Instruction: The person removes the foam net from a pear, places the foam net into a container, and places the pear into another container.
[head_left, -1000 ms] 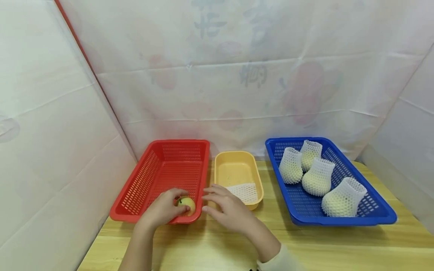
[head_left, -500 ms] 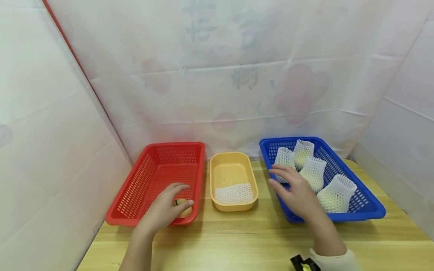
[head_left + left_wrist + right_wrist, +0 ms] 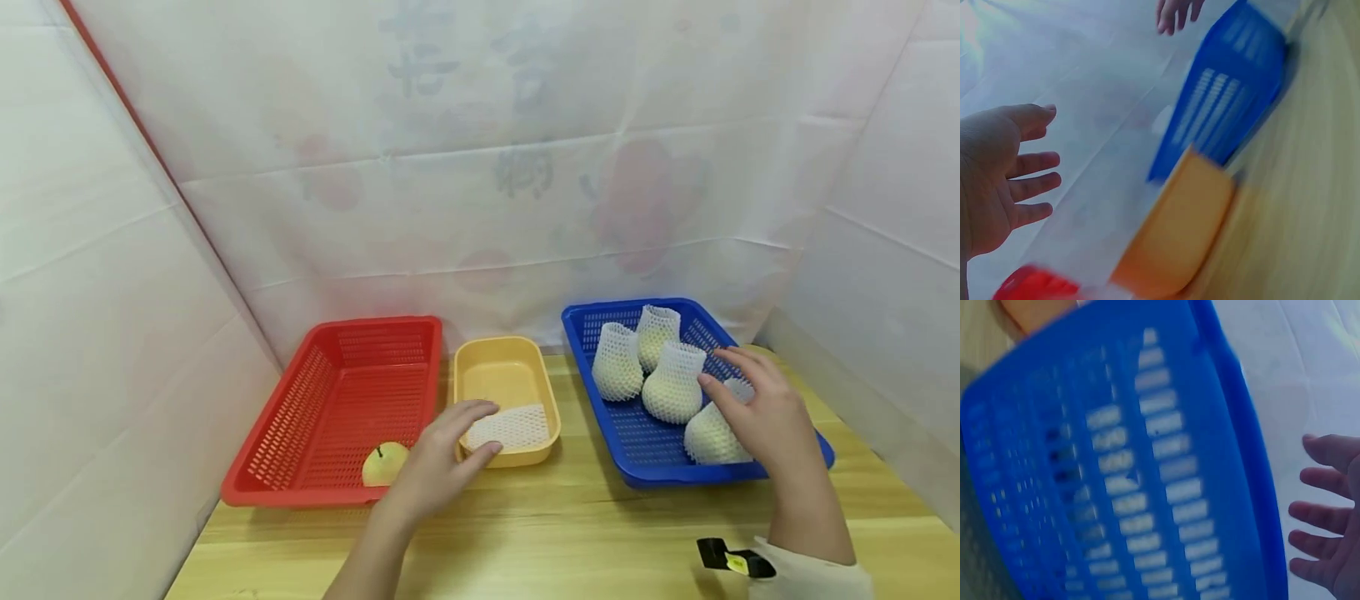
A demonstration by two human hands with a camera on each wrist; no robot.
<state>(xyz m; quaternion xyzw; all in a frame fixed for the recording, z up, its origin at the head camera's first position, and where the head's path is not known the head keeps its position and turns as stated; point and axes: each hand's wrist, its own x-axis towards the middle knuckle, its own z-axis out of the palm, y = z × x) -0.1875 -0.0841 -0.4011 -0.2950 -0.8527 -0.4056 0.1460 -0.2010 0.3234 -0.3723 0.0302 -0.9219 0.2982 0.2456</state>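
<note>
My left hand (image 3: pixel 438 458) hovers between the red basket and the yellow tray (image 3: pixel 459 367), fingers spread and holding nothing. Behind it, in the near right corner of the red basket (image 3: pixel 330 497), lies a round yellow-green fruit (image 3: pixel 383 463) with a dark stem, partly covered by the hand. A flat white foam net (image 3: pixel 513 427) rests in the tray. My right hand (image 3: pixel 768 408) is over the right side of the blue basket (image 3: pixel 626 471), fingers apart and empty, partly hiding a net-wrapped fruit (image 3: pixel 716 435). Both wrist views show loosely extended fingers.
Other pale fruits in white foam nets stand in the blue basket, among them one (image 3: pixel 675 383) in its middle. The wooden table (image 3: pixel 525 533) carries all three containers. White cloth walls (image 3: pixel 480 208) close off the back and sides.
My right hand has moved from beside the red basket rightward to the blue basket. My left hand has let go of the fruit and shifted right toward the tray. The head view has shifted slightly.
</note>
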